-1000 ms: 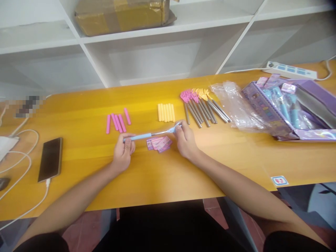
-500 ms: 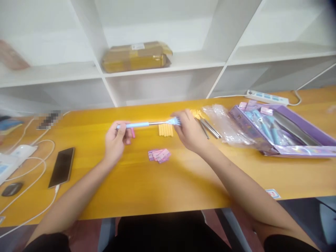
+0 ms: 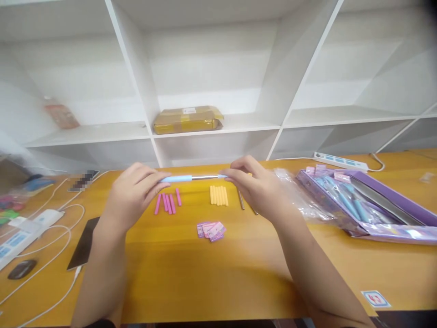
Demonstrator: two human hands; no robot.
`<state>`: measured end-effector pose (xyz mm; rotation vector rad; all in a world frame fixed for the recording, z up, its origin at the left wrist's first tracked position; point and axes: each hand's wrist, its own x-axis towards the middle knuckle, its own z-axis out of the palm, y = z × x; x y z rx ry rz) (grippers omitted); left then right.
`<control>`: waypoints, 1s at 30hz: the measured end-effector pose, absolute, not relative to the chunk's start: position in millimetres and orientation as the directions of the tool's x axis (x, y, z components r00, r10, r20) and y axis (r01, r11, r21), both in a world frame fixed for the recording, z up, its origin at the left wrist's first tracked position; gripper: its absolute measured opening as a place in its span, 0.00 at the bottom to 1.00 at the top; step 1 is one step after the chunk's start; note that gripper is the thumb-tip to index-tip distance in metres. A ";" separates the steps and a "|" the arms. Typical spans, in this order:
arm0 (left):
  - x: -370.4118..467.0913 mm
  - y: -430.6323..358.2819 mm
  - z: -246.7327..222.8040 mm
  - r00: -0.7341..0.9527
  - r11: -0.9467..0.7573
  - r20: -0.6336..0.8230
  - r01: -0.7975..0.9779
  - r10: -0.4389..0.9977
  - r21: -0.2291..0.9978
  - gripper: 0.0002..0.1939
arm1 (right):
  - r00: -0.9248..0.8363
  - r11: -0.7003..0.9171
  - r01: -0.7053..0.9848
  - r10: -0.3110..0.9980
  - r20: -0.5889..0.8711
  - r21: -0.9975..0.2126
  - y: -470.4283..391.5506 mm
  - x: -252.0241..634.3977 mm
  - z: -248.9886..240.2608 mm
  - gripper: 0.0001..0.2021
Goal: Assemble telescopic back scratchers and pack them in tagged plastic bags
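Observation:
A light-blue telescopic back scratcher (image 3: 180, 178) is held level above the desk, its metal rod showing in the middle. My left hand (image 3: 131, 193) pinches the handle end from above. At the other end, my right hand (image 3: 257, 187) is closed round the claw head, which its fingers mostly hide. Below the left hand lie several pink tubes (image 3: 168, 203). A row of yellow tubes (image 3: 219, 196) rests under the rod, with small pink and purple cards (image 3: 210, 231) nearer me. Metal rods (image 3: 241, 199) are partly hidden by the right hand.
A purple box (image 3: 403, 191) with wrapped blue-handled pieces stands at the right, beside clear plastic bags (image 3: 307, 196). Power strips (image 3: 341, 161), a phone (image 3: 83, 243) and white cables lie toward the desk's sides. A taped cardboard parcel (image 3: 187, 120) sits on the shelf behind.
My left hand has turned from holding the handle from below to pinching its end from above. My right hand has closed over the claw head. The view has tilted up.

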<state>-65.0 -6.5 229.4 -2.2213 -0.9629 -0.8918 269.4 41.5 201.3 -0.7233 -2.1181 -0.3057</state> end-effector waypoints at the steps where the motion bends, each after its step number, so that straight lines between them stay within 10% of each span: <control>1: -63.9 -9.0 227.6 0.535 -0.588 0.737 0.775 0.413 -0.232 0.11 | -0.448 0.796 0.602 0.396 0.802 -0.057 40.7 267.9 199.7 0.10; 12: -43.8 -17.8 215.6 0.416 -0.626 0.702 0.778 0.578 0.054 0.08 | -0.460 0.850 0.527 0.279 0.843 0.006 50.1 266.8 193.2 0.11; 24: -6.7 -2.5 198.3 0.497 -0.623 0.647 0.781 0.578 -0.043 0.15 | -0.550 0.826 0.563 0.362 0.753 0.014 41.1 253.7 181.4 0.12; 30: -8.7 -0.2 201.8 0.459 -0.631 0.673 0.775 0.580 0.015 0.14 | -0.573 0.826 0.531 0.186 0.798 0.188 49.4 249.8 180.0 0.09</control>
